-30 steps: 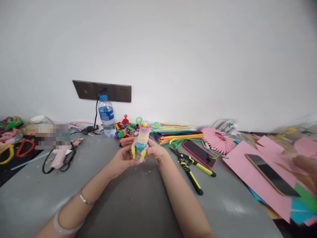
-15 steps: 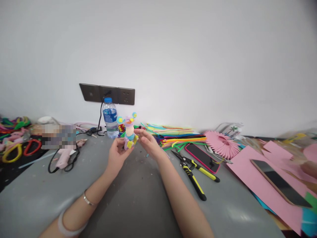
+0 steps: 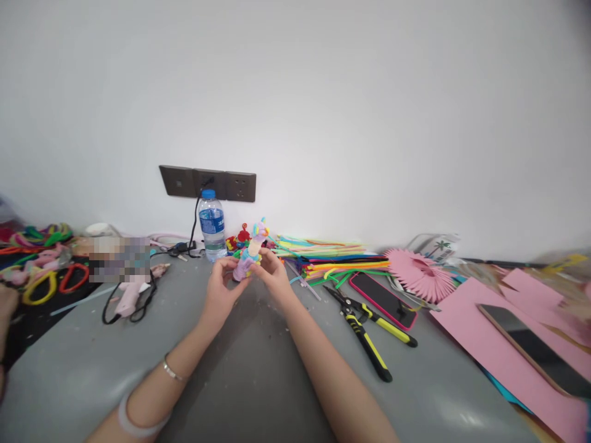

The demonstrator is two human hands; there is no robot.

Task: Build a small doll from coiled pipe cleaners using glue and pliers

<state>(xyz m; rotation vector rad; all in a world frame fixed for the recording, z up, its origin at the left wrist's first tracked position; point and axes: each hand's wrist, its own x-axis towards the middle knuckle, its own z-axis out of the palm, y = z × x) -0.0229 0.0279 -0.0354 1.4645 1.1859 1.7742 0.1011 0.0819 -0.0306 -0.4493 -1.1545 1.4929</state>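
Note:
A small pastel pipe-cleaner figure (image 3: 255,246) is held up over the grey table. It has a lilac lower part, a cream middle, and a lilac and blue head with a bit of orange. My left hand (image 3: 220,292) pinches its lower part from the left. From the right, the fingers of my right hand (image 3: 276,278) are closed on its side. My fingertips hide part of its base. Just behind it are small red and green fuzzy pieces (image 3: 241,235) and a water bottle (image 3: 212,226) with a blue cap.
Pipe cleaners (image 3: 341,255) lie along the wall. Yellow-black pliers (image 3: 367,329), a pink-cased phone (image 3: 383,299) and a pink paper fan (image 3: 420,275) are on the right, beside pink sheets (image 3: 466,307) and another phone (image 3: 535,347). A pink glue gun (image 3: 130,296) and scissors sit left; another person's hand (image 3: 7,304) shows there.
The figure has turned from facing me to a side view, tilting right. My right fingers have closed onto it. Another person's hand has come in at the left edge, and the view has shifted slightly.

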